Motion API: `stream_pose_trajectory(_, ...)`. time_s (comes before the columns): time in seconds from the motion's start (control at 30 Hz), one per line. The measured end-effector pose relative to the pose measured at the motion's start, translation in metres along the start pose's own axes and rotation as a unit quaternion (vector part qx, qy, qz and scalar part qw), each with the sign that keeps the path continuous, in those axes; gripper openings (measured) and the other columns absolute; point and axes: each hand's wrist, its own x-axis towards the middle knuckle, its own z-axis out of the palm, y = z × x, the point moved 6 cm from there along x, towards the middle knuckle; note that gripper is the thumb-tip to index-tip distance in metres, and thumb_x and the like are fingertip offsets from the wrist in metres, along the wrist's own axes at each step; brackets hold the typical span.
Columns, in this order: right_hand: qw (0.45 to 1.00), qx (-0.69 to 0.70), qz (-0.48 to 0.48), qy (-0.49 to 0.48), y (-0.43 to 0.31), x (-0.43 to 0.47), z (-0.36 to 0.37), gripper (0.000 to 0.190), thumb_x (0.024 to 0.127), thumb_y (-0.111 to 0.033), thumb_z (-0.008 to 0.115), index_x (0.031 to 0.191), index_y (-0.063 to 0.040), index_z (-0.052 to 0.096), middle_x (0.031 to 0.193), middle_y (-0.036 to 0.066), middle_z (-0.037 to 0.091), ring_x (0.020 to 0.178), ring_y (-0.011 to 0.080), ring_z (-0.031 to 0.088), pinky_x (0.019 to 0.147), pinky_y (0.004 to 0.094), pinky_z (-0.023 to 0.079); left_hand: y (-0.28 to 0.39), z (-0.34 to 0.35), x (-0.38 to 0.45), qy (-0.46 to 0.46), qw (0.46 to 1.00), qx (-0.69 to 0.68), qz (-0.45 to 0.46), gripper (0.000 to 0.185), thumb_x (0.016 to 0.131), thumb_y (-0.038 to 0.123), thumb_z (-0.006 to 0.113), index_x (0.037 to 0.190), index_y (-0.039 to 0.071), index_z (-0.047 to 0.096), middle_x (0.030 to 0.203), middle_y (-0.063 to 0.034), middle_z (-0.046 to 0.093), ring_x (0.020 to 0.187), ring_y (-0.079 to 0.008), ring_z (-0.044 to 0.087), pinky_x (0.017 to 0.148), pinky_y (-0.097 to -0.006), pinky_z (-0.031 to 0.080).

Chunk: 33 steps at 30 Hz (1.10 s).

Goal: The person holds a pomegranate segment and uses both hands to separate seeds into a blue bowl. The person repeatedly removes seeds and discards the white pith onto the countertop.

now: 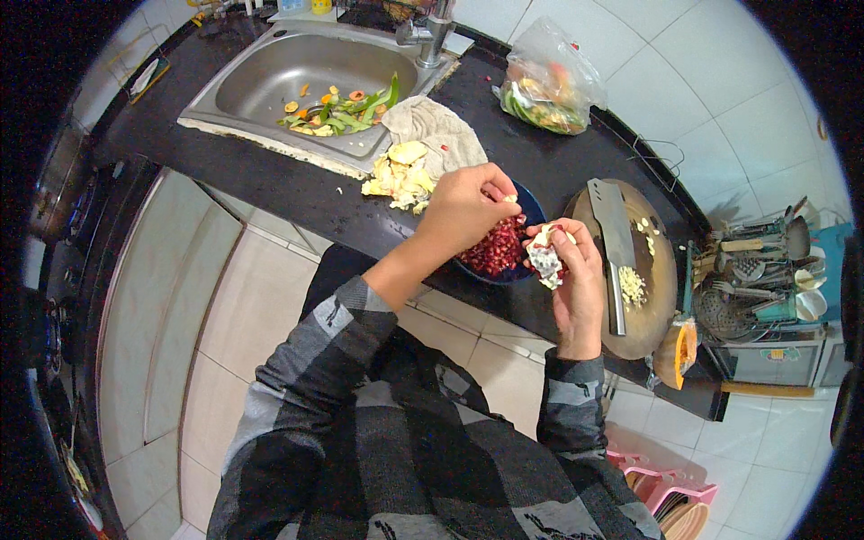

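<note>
My right hand (578, 260) grips a torn piece of pomegranate (547, 255) with pale membrane and a few red arils, at the right rim of a dark blue bowl (535, 206). The bowl holds many pomegranate arils (496, 248). Above its left part is my left hand (476, 201), thumb and fingertips closed on a small pale-yellow bit of pomegranate membrane (510, 199). Just left of the bowl lies a heap of pale-yellow peel and membrane (399, 177), against a crumpled beige cloth (445, 131).
A cleaver (613, 229) lies on a round chopping board (658, 270) with chopped garlic (632, 286). A cut pumpkin piece (675, 354) sits beside it. The steel sink (253, 81) contains vegetable peelings (351, 111). A plastic bag of scraps (548, 94) stands behind; a utensil rack (756, 270) is at right.
</note>
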Motion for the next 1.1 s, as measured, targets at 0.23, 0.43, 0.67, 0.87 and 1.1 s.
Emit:
stream_pose_trajectory(0.23, 0.999, 0.039, 0.0, 0.0, 0.006, 0.003, -0.002, 0.03, 0.098, -0.01, 0.06, 0.126, -0.001, 0.056, 0.121, 0.012, 0.069, 0.108, 0.0188, 0.068, 0.095, 0.0319, 0.054, 0.006, -0.069, 0.018, 0.09, 0.972, 0.195, 0.092, 0.023, 0.083, 0.018, 0.081, 0.102, 0.006, 0.077, 0.089, -0.0089, 0.074, 0.075, -0.0171, 0.07, 0.072, -0.0312, 0.056)
stream_pose_trajectory(0.43, 0.999, 0.02, -0.023, -0.042, 0.003, 0.004, 0.005, 0.045, 0.089, -0.004, 0.06, 0.133, 0.001, 0.053, 0.132, 0.02, 0.063, 0.125, 0.0287, 0.063, 0.109, 0.0387, 0.049, -0.005, -0.115, 0.03, 0.14, 0.914, 0.379, 0.034, 0.03, 0.082, 0.011, 0.077, 0.111, 0.009, 0.073, 0.109, -0.013, 0.07, 0.104, -0.0328, 0.069, 0.089, -0.045, 0.054)
stream_pose_trajectory(0.67, 0.998, 0.015, -0.035, -0.045, 0.001, 0.005, 0.009, 0.052, 0.091, -0.003, 0.064, 0.14, 0.005, 0.052, 0.132, 0.019, 0.065, 0.125, 0.0264, 0.063, 0.109, 0.035, 0.05, 0.007, -0.077, 0.009, 0.106, 0.952, 0.276, 0.08, 0.02, 0.085, 0.011, 0.073, 0.104, 0.005, 0.075, 0.1, -0.0109, 0.074, 0.094, -0.033, 0.072, 0.083, -0.0412, 0.057)
stream_pose_trajectory(0.87, 0.997, 0.055, -0.046, -0.017, 0.001, 0.007, 0.008, 0.055, 0.092, -0.003, 0.064, 0.145, 0.004, 0.049, 0.129, 0.015, 0.065, 0.118, 0.0213, 0.065, 0.103, 0.0331, 0.052, 0.01, -0.005, -0.011, -0.069, 0.992, -0.106, 0.004, 0.017, 0.097, 0.015, 0.072, 0.103, -0.001, 0.076, 0.091, -0.0042, 0.076, 0.082, -0.0086, 0.07, 0.077, -0.0252, 0.056)
stream_pose_trajectory(1.1, 0.998, 0.034, -0.045, -0.033, -0.001, 0.0, 0.014, 0.053, 0.093, -0.002, 0.065, 0.143, 0.0, 0.051, 0.133, 0.012, 0.062, 0.12, 0.0189, 0.062, 0.104, 0.0324, 0.051, 0.007, 0.015, -0.019, -0.107, 0.985, -0.132, -0.007, 0.019, 0.096, 0.015, 0.074, 0.108, 0.0, 0.075, 0.095, -0.0047, 0.075, 0.084, -0.0093, 0.069, 0.075, -0.0255, 0.056)
